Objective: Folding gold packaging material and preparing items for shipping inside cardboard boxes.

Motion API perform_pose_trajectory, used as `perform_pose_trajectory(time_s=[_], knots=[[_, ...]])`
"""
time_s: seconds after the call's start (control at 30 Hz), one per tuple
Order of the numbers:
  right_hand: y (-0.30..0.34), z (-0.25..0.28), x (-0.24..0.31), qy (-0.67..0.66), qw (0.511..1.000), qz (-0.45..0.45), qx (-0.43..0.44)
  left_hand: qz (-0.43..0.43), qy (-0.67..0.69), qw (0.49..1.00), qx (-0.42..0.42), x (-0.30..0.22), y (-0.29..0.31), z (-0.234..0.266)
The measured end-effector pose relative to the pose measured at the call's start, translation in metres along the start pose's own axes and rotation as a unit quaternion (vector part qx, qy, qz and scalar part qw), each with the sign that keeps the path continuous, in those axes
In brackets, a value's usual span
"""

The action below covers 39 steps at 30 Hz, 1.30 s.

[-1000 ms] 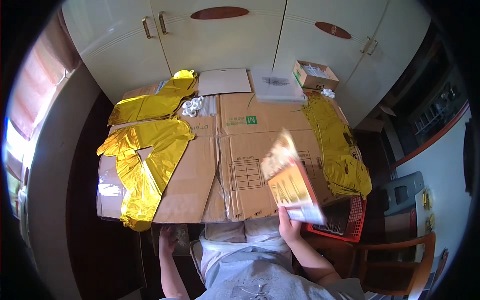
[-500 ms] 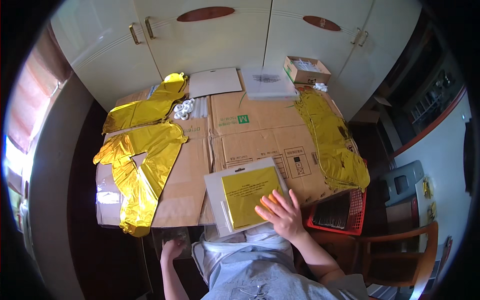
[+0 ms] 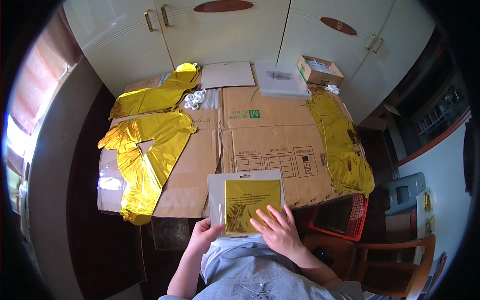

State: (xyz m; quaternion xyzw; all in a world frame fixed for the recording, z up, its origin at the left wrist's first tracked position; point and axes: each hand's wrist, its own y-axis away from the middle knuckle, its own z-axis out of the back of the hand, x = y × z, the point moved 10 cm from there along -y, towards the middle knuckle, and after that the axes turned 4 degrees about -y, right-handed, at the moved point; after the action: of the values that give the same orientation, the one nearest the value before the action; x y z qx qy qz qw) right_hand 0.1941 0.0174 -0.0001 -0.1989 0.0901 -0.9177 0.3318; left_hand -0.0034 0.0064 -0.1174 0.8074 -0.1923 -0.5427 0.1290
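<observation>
A flat clear-bag packet (image 3: pixel 216 187) with a light grey hang-hole card lies at the table's near edge, reaching over my lap. Inside it sit a folded gold foil balloon (image 3: pixel 250 192) with small dark print and a thin clear straw (image 3: pixel 221 215). My left hand (image 3: pixel 204 236) pinches the packet's lower left edge between thumb and fingers. Spread flat, the fingers of my right hand (image 3: pixel 280 230) rest on the lower right of the gold foil, and they cover that corner.
Flat gold foil balloons lie at left (image 3: pixel 150 170) and right (image 3: pixel 345 150) on the cardboard-covered table (image 3: pixel 265 135). Farther back are white ribbon rolls (image 3: pixel 194 100), straws (image 3: pixel 211 99), a grey card (image 3: pixel 227 75), clear bags (image 3: pixel 282 82) and a small box (image 3: pixel 320 71). A red basket (image 3: pixel 359 220) stands low at right.
My left hand has come up from below the table's near edge and taken hold of the packet. The packet has turned from tilted to nearly straight. My right hand stays on it.
</observation>
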Motion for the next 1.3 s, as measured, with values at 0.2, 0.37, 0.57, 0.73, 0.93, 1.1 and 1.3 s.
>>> perform_pose_trajectory(time_s=[0.2, 0.37, 0.57, 0.73, 0.93, 1.1, 1.3], knots=[[0.024, 0.047, -0.034, -0.155, 0.967, -0.091, -0.181, -0.091, -0.127, 0.987, -0.026, -0.015, 0.007, -0.010], [0.043, 0.021, -0.101, -0.617, 0.722, -0.207, -0.234, -0.243, -0.319, 0.916, 0.000, -0.046, 0.018, -0.016], [-0.005, 0.082, -0.101, -0.551, 0.780, -0.087, -0.284, -0.389, -0.447, 0.803, -0.054, -0.139, 0.009, -0.056], [-0.036, 0.067, -0.112, -0.443, 0.859, -0.069, -0.247, -0.360, -0.541, 0.750, -0.126, -0.166, -0.018, -0.059], [-0.051, 0.048, -0.108, -0.594, 0.770, -0.095, -0.213, -0.304, -0.459, 0.826, -0.125, -0.163, -0.028, -0.049], [-0.049, 0.045, -0.109, -0.602, 0.767, -0.114, -0.189, -0.333, -0.448, 0.827, -0.069, -0.156, -0.033, -0.050], [-0.049, 0.034, -0.116, -0.641, 0.747, -0.086, -0.152, -0.333, -0.384, 0.859, -0.057, -0.170, -0.024, -0.059]])
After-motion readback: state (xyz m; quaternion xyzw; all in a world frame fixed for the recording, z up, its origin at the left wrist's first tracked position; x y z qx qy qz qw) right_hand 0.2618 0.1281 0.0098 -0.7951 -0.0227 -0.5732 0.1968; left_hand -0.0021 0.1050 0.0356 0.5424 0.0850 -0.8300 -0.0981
